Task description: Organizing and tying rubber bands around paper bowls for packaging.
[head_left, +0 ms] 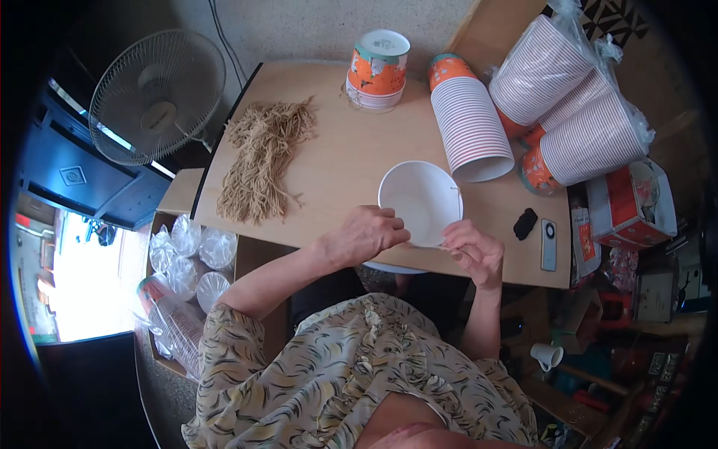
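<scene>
A white paper bucket (423, 196) is tilted at the table's near edge, its open mouth facing me. A short thin cord shows at the right side of its rim. My left hand (372, 229) is closed at the rim's lower left, with the fingertips curled at the bucket's edge. At the lower right, my right hand (477, 253) pinches the rim between thumb and fingers. Whether either hand also holds a cord end cannot be made out. To the left lies a bundle of tan cords (262, 161) spread on the table.
Upside-down orange-patterned buckets (379, 71) stand at the back. A bucket stack (471, 123) lies to the right, beside plastic-wrapped stacks (542, 67). A black item (526, 223) and a phone (549, 245) lie near the right edge. Left are a fan (158, 97) and a carton (179, 196).
</scene>
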Motion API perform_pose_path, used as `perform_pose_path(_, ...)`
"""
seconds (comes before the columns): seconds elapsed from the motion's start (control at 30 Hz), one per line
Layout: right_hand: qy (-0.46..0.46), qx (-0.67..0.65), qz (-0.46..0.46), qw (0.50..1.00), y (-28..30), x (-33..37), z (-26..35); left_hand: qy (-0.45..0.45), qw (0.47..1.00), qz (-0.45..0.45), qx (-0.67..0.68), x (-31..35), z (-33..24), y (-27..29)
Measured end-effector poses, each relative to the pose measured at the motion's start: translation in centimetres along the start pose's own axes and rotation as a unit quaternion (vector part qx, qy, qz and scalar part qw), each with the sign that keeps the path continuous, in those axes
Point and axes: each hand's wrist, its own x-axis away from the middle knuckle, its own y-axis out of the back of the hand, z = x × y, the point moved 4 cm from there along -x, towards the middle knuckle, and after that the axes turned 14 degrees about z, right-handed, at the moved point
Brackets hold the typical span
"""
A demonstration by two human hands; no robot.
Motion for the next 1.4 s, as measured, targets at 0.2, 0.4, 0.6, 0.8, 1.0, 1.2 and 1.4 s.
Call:
perform_pose_path(0.2, 0.019, 0.11, -0.318, 0.941, 4.3, 5.2, -1.3, -0.094, 0.965, -0.145, 0.2, -7.4, 7.5, 7.0)
perform_pose_path(0.4, -0.087, 0.115, -0.407, 0.902, 4.2, 11.9, -9.8, -0.028, 0.706, -0.287, 0.647, -14.3, 22.2, 15.0)
perform_pose_path(0.6, -0.137, 0.021, -0.42, 0.897, 1.4, 11.4, -14.8, 0.032, 0.386, -0.454, 0.803, -12.4, 39.1, 7.3)
perform_pose_path(0.8, -0.169, 0.051, -0.363, 0.915, 1.6, 12.0, -15.8, 0.074, 0.36, -0.49, 0.791, -13.5, 38.9, 2.7)
perform_pose_path(1.0, -0.184, 0.083, -0.336, 0.92, 1.5, 11.4, -15.4, 0.141, 0.278, -0.496, 0.811, -11.5, 41.3, -0.3)
perform_pose_path(1.2, -0.166, 0.101, -0.326, 0.925, 1.2, 11.1, -14.9, 0.308, 0.331, -0.555, 0.698, -9.5, 40.6, -1.6)
perform_pose_path(1.4, -0.188, 0.111, -0.333, 0.917, 1.0, 11.9, -15.2, 0.302, 0.75, -0.588, 0.027, -10.6, 32.1, 8.6)
